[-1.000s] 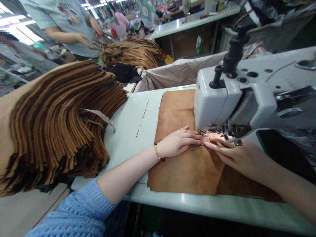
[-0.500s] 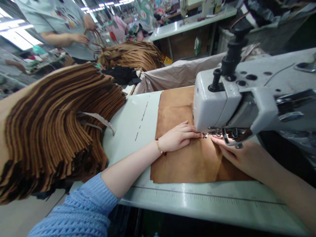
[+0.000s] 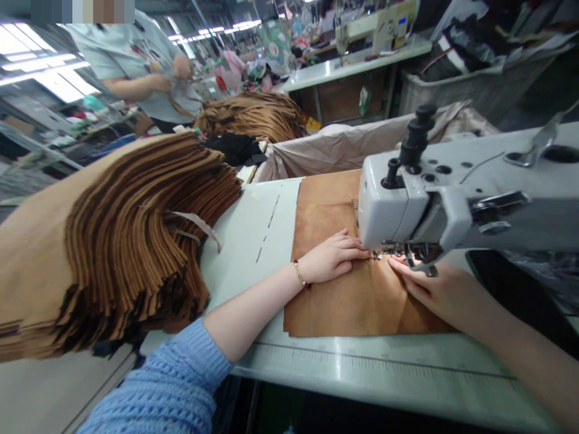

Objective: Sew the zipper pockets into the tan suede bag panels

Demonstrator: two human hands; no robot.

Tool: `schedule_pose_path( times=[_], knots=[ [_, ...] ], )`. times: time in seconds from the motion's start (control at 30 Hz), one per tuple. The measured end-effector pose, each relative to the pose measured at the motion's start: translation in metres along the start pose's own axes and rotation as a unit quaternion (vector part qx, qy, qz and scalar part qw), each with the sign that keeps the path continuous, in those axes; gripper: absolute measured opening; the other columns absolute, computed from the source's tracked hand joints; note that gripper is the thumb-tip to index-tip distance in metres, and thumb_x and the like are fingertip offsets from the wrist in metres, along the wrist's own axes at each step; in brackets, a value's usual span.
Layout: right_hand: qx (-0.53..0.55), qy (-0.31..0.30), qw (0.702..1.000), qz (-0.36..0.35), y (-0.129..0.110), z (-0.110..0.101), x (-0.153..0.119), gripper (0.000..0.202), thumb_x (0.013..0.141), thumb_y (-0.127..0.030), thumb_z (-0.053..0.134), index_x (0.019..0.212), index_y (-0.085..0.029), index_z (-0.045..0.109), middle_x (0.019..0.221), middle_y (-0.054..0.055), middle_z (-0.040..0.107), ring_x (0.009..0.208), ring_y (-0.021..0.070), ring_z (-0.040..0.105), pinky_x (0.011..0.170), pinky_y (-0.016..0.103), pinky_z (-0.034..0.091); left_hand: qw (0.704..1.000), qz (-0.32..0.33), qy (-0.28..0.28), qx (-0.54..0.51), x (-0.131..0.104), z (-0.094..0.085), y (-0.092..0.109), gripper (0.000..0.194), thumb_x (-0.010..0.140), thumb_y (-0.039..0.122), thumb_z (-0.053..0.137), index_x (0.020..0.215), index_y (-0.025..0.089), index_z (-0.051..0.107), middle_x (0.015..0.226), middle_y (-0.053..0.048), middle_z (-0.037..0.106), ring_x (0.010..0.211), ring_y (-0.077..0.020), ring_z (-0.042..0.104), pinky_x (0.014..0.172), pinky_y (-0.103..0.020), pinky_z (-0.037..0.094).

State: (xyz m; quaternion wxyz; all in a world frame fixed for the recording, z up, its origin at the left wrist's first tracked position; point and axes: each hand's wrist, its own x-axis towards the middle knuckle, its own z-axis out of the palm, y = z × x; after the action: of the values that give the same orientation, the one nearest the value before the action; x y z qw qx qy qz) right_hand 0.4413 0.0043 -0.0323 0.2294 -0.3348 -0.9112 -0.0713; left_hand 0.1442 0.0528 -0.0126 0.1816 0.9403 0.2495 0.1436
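Observation:
A brown leather-like sheet lies flat on the pale green table, partly under the head of a white sewing machine. My left hand rests palm down on the sheet, fingers extended, their tips just left of the lit needle area. On the other side of the needle, my right hand presses on the sheet with fingers stretched toward the presser foot; the machine head hides part of it. Neither hand grips anything.
A thick stack of brown pieces fills the left side. Behind the table hang beige cloth and a heap of brown strips. A person in a light shirt stands at the back left, holding strips.
The view has shifted a little, so the scene sits slightly lower and the stack further right. Both hands keep nearly the same place on the sheet. The person's hands at the back have moved slightly.

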Motion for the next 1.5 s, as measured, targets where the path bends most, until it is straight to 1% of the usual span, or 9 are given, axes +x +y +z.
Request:
schedule_pose_path(
  times=[0.1,0.2,0.43,0.57,0.73,0.97,1.07,1.2,1.5],
  knots=[
    [0.002,-0.006,1.0,0.001,0.001,0.001,-0.001,0.036,0.096,-0.017,0.05,0.128,-0.019,0.068,0.101,0.009,0.076,0.09,0.0217,0.071,0.076,0.034,0.058,1.0,-0.014,-0.008,0.007,0.0,-0.001,-0.002,0.049,0.091,0.009,0.046,0.136,0.024,0.061,0.143,-0.007,0.06,0.138,-0.0227,0.05,0.125,-0.05,0.026],
    [0.025,-0.027,0.999,0.009,0.004,-0.003,0.003,0.036,0.097,-0.019,0.051,0.13,-0.02,0.066,0.118,0.01,0.073,0.098,0.0216,0.07,0.079,0.033,0.057,0.999,-0.033,-0.004,0.013,-0.002,0.0,0.006,0.05,0.09,0.008,0.047,0.135,0.024,0.06,0.143,-0.006,0.059,0.137,-0.0227,0.05,0.126,-0.051,0.024],
    [0.072,-0.068,0.989,0.106,-0.012,-0.033,0.005,0.031,0.101,-0.03,0.044,0.113,-0.02,0.071,0.106,0.01,0.073,0.099,0.0251,0.068,0.085,0.041,0.056,0.975,-0.195,0.086,0.061,-0.014,0.023,0.086,0.039,0.102,0.023,0.042,0.139,0.018,0.052,0.14,-0.01,0.061,0.129,-0.0225,0.057,0.118,-0.045,0.039],
    [0.105,-0.063,0.988,0.097,-0.033,-0.025,-0.008,0.032,0.1,-0.025,0.044,0.123,-0.02,0.067,0.121,0.01,0.071,0.11,0.0231,0.067,0.094,0.04,0.055,0.971,-0.192,0.064,0.128,-0.017,0.037,0.112,0.037,0.103,0.029,0.045,0.137,0.018,0.056,0.148,-0.009,0.056,0.127,-0.0239,0.057,0.109,-0.041,0.047],
    [0.115,-0.059,0.988,0.079,-0.031,-0.009,-0.022,0.037,0.098,-0.02,0.046,0.131,-0.02,0.062,0.132,0.011,0.066,0.123,0.0253,0.061,0.104,0.046,0.051,0.973,-0.159,0.067,0.153,-0.013,0.038,0.107,0.039,0.104,0.029,0.044,0.137,0.013,0.058,0.144,-0.011,0.059,0.123,-0.0234,0.059,0.11,-0.039,0.047],
    [0.122,-0.062,0.988,0.066,-0.021,-0.02,-0.013,0.032,0.097,-0.019,0.049,0.122,-0.02,0.067,0.125,0.01,0.069,0.115,0.0239,0.065,0.097,0.044,0.055,0.98,-0.136,0.063,0.134,-0.013,0.037,0.099,0.038,0.103,0.026,0.045,0.138,0.017,0.058,0.14,-0.009,0.061,0.122,-0.023,0.058,0.11,-0.042,0.047],
    [0.118,-0.067,0.988,0.078,-0.026,-0.018,-0.006,0.036,0.098,-0.021,0.048,0.13,-0.021,0.064,0.119,0.009,0.07,0.108,0.0235,0.066,0.093,0.043,0.055,0.976,-0.148,0.072,0.14,-0.017,0.042,0.099,0.041,0.102,0.025,0.047,0.142,0.02,0.054,0.146,-0.009,0.057,0.135,-0.0248,0.051,0.117,-0.048,0.04],
    [0.09,-0.065,0.992,0.06,-0.028,-0.009,-0.006,0.047,0.1,-0.022,0.048,0.146,-0.026,0.052,0.132,0.01,0.065,0.115,0.0243,0.062,0.098,0.043,0.051,0.979,-0.158,0.07,0.112,-0.02,0.045,0.099,0.043,0.101,0.018,0.044,0.144,0.018,0.049,0.152,-0.008,0.052,0.142,-0.0207,0.046,0.125,-0.046,0.03],
    [0.086,-0.051,0.994,0.04,-0.026,-0.002,-0.01,0.05,0.098,-0.02,0.049,0.148,-0.024,0.049,0.148,0.006,0.056,0.128,0.0255,0.057,0.106,0.045,0.048,0.978,-0.156,0.077,0.115,-0.017,0.044,0.097,0.045,0.099,0.02,0.047,0.144,0.018,0.05,0.152,-0.007,0.052,0.139,-0.0242,0.047,0.121,-0.044,0.037]
  ],
)
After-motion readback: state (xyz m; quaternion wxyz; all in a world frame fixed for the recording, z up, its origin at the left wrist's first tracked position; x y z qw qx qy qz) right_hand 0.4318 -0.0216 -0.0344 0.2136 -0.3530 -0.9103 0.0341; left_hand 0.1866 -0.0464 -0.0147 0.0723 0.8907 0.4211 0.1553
